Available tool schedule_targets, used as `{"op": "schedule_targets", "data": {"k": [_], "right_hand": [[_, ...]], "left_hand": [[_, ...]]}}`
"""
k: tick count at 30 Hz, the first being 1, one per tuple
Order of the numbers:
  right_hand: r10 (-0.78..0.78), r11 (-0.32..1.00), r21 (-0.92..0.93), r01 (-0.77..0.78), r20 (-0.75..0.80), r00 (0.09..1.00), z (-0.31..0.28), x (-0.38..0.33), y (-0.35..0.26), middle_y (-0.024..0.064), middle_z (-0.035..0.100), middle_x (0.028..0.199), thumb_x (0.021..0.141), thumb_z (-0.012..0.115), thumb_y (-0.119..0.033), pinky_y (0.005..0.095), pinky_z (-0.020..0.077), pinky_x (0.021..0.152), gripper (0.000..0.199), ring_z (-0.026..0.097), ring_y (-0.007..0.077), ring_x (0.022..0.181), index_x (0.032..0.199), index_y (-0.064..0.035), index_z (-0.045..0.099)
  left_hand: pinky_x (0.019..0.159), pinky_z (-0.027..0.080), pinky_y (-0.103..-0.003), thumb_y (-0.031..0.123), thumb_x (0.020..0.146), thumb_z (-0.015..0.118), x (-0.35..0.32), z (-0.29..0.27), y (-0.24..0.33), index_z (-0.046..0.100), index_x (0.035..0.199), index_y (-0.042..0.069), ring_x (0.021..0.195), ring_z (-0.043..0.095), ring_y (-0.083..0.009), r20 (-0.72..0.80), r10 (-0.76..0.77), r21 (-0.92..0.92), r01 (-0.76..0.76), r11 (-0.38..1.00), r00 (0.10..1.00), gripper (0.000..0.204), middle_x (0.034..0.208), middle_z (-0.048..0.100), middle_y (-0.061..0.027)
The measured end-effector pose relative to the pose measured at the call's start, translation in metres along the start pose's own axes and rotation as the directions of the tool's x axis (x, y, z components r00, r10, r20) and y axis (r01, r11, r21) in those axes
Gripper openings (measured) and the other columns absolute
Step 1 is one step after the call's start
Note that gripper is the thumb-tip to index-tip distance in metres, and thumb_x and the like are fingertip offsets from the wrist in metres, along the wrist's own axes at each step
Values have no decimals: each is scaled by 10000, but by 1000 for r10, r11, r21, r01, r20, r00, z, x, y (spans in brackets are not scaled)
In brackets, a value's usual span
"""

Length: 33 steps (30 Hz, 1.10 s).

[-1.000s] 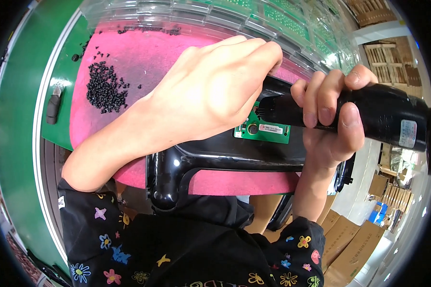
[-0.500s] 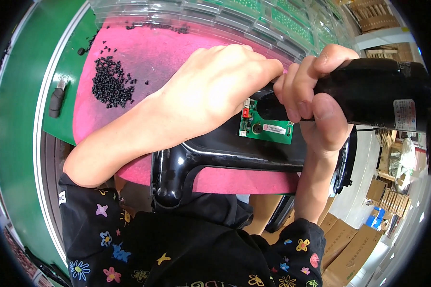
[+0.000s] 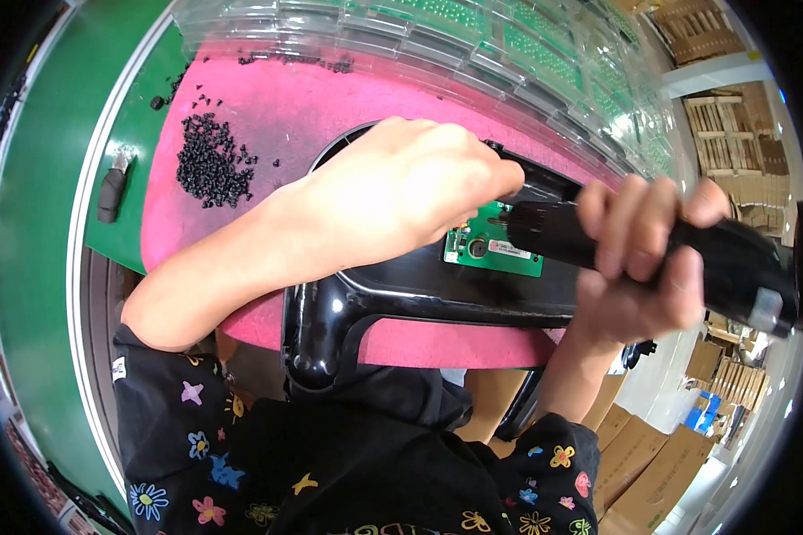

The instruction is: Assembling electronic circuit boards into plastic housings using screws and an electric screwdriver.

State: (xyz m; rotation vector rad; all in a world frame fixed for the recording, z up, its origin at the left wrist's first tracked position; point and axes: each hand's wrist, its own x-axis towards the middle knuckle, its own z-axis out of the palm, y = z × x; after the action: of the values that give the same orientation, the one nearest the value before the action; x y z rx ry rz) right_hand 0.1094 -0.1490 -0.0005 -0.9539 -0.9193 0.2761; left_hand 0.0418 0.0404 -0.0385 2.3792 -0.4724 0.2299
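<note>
My right hand (image 3: 647, 254) is wrapped round a black electric screwdriver (image 3: 553, 234), its nose pointing left over a green circuit board (image 3: 495, 254). The board lies in a glossy black plastic housing (image 3: 401, 299). My left hand (image 3: 410, 192) reaches across from the left, palm down over the housing and the board's left end. Its fingers are curled together close to the screwdriver's tip. Whatever they pinch is hidden beneath the hand. A heap of small black screws (image 3: 212, 160) lies on the pink mat (image 3: 272, 102), left of my left hand.
Clear plastic trays (image 3: 473, 53) with green boards run along the mat's far edge. On the green bench at left lies a dark-handled blade tool (image 3: 111, 192). Cardboard boxes (image 3: 660, 473) stand on the floor at lower right, and wooden pallets (image 3: 723, 134) stand farther off.
The screwdriver and my right hand have moved right and down, away from the board, and the hand is blurred. My left hand has shifted slightly down, still over the board.
</note>
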Motion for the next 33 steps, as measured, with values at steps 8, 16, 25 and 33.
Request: {"op": "schedule_targets", "data": {"k": [8, 16, 25, 33], "right_hand": [[-60, 994, 90, 61, -14, 998, -1, -6, -22, -37, 509, 680, 838, 642, -207, 252, 346, 653, 275, 465, 79, 572, 1072, -120, 527], [-76, 989, 126, 80, -41, 996, 0, -11, -28, -28, 520, 689, 843, 641, -193, 257, 366, 659, 278, 487, 84, 584, 1081, -107, 526], [-109, 986, 117, 118, -77, 991, 8, -15, -25, -32, 522, 688, 851, 655, -205, 256, 376, 662, 293, 488, 77, 590, 1087, -93, 523], [-31, 994, 101, 33, -25, 999, 4, -10, -21, -22, 483, 676, 854, 627, -197, 279, 363, 645, 291, 461, 89, 586, 1100, -99, 506]], "left_hand": [[674, 533, -358, -4, 750, 699, 5, 5, -1, 609, 1075, 23, 773, 660, -277, -71, 149, -240, -161, 957, 986, 339, 834, 655, -105], [692, 571, -293, 67, 769, 744, 11, 2, -1, 645, 1025, 23, 790, 719, -212, 52, 78, -380, -52, 924, 996, 278, 840, 704, -94], [667, 569, -286, 97, 774, 755, 9, 2, -6, 660, 995, 14, 743, 721, -220, 29, 141, -416, -117, 902, 990, 254, 745, 697, -100], [662, 555, -325, 164, 768, 762, 6, 5, -7, 646, 1055, 20, 755, 703, -248, -5, 122, -396, -114, 911, 992, 341, 800, 690, -115]]}}
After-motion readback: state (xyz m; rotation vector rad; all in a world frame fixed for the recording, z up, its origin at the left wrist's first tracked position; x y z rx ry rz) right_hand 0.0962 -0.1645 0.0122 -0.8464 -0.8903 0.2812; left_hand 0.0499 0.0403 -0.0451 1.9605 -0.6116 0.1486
